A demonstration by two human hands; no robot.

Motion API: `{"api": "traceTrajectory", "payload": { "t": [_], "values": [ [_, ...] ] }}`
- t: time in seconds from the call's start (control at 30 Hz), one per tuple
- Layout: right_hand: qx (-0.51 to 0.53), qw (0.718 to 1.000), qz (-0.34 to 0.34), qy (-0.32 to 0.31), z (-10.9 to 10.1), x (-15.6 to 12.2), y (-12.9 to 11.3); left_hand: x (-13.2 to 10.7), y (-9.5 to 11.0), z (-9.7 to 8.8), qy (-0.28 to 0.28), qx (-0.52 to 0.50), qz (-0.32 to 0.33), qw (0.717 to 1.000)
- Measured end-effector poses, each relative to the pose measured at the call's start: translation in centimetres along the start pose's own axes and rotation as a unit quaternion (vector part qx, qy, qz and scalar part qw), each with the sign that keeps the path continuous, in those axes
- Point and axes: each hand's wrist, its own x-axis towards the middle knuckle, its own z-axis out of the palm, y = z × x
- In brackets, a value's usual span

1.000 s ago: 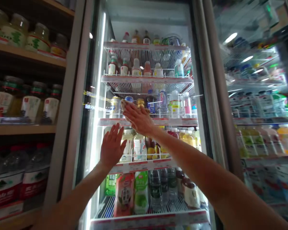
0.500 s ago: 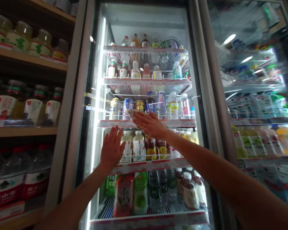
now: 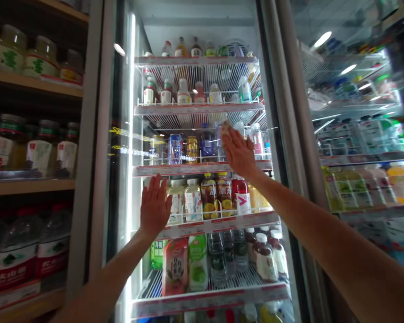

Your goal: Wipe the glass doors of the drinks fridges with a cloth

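I face a lit drinks fridge behind a glass door. My left hand lies flat on the glass with its fingers spread, over the pale bottles on the middle shelf. My right hand is stretched flat on the glass higher up and to the right. It presses a small pale cloth whose edge shows past the fingertips. Behind that hand are cans and small bottles on a wire shelf.
The fridge's grey door frame stands at the left. Beyond it, wooden shelves hold jars and large water bottles. A second glass-fronted fridge full of drinks is at the right. Lower shelves hold juice cartons and dark bottles.
My right hand has slid with the cloth along the glass to the right and slightly up, from over the cans to the right side of that shelf. My left hand stays in place.
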Motion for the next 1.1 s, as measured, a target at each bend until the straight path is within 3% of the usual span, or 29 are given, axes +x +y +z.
{"api": "traceTrajectory", "payload": {
  "t": [0.07, 0.1, 0.2, 0.27, 0.3, 0.4, 0.47, 0.5, 0.6, 0.63, 0.67, 0.7, 0.77, 0.8, 0.87, 0.93, 1.03, 1.1],
  "values": [
    [0.002, 0.998, 0.062, 0.018, 0.1, -0.1, 0.3, 0.0, 0.1, -0.1, -0.007, -0.005, -0.007, 1.0],
    [0.009, 0.999, 0.036, 0.007, 0.2, -0.8, 0.0, 0.1, 0.1, -0.2, -0.01, -0.009, -0.01, 1.0],
    [0.036, 0.98, -0.18, -0.072, 0.5, -4.1, -1.4, 0.1, 0.8, -0.5, -0.013, -0.013, -0.013, 1.0],
    [0.035, 0.966, -0.24, -0.088, 0.3, -5.2, -1.3, 0.0, 1.8, -0.6, -0.016, -0.009, 0.007, 1.0],
    [0.027, 0.975, -0.21, -0.074, 0.2, -5.2, -0.8, -0.1, 2.5, -0.6, -0.021, -0.008, 0.022, 0.999],
    [-0.005, 1.0, 0.005, 0.01, -0.1, -4.1, 0.9, -0.6, 4.5, -0.2, -0.04, -0.008, 0.054, 0.998],
    [-0.015, 0.998, 0.056, 0.035, -0.1, -4.4, 1.0, -0.9, 5.2, 0.3, -0.038, -0.007, 0.057, 0.998],
    [-0.016, 0.999, 0.02, 0.027, 0.0, -5.1, 0.7, -1.0, 5.4, 0.5, -0.031, -0.006, 0.059, 0.998],
    [-0.01, 0.974, -0.222, -0.042, 0.1, -8.0, 0.0, -1.0, 5.3, 0.9, -0.008, 0.002, 0.072, 0.997],
    [-0.011, 0.961, -0.269, -0.056, 0.0, -8.7, 0.4, -1.0, 5.3, 0.9, -0.004, 0.005, 0.076, 0.997],
    [-0.014, 0.961, -0.27, -0.053, -0.1, -8.9, 1.3, -1.0, 5.2, 0.9, -0.003, 0.006, 0.078, 0.997],
    [-0.021, 0.974, -0.224, -0.032, -0.2, -8.8, 2.4, -1.0, 5.2, 0.9, -0.002, 0.005, 0.08, 0.997],
    [-0.036, 0.997, -0.051, 0.045, -0.3, -8.2, 5.1, -1.0, 5.2, 0.8, -0.001, 0.002, 0.079, 0.997],
    [-0.04, 0.996, 0.026, 0.081, -0.3, -8.0, 6.2, -1.0, 5.2, 0.8, 0.001, -0.001, 0.077, 0.997],
    [-0.041, 0.99, 0.082, 0.11, 0.0, -8.7, 6.9, -1.0, 5.2, 0.8, 0.002, -0.008, 0.075, 0.997],
    [-0.033, 0.996, 0.01, 0.077, 0.2, -10.8, 5.8, -1.0, 5.2, 0.9, 0.003, -0.016, 0.075, 0.997],
    [-0.013, 0.982, -0.183, -0.039, -0.1, -13.7, 3.7, -0.9, 5.2, 0.9, 0.003, -0.03, 0.074, 0.997],
    [-0.016, 0.98, -0.192, -0.054, -0.6, -13.7, 4.1, -0.9, 5.2, 0.9, 0.006, -0.036, 0.072, 0.997]
  ]
}}
